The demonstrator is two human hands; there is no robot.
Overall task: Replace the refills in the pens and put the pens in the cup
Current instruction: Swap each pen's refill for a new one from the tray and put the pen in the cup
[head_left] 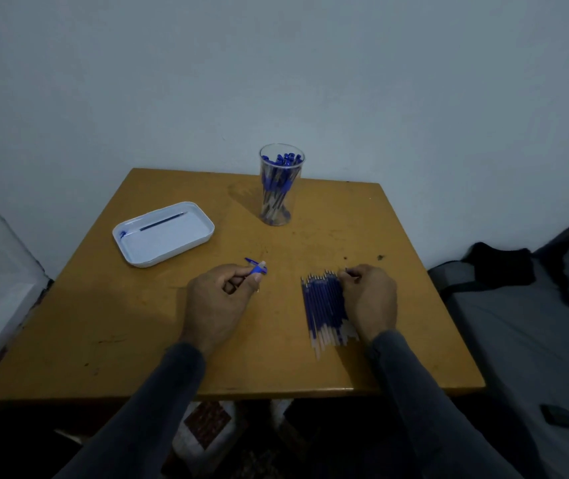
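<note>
Blue pen: we pinch it in our left hand, table centre.
Refills: at four o'clock, light, thin, bendy; our right hand fingertips pinch one near its tip.
Cup: twelve o'clock.

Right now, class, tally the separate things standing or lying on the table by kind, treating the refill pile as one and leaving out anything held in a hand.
Clear cup of pens: 1
White tray: 1
Loose refill in the tray: 1
Small blue piece in the tray: 1
Pile of refills: 1
Total: 5
</note>
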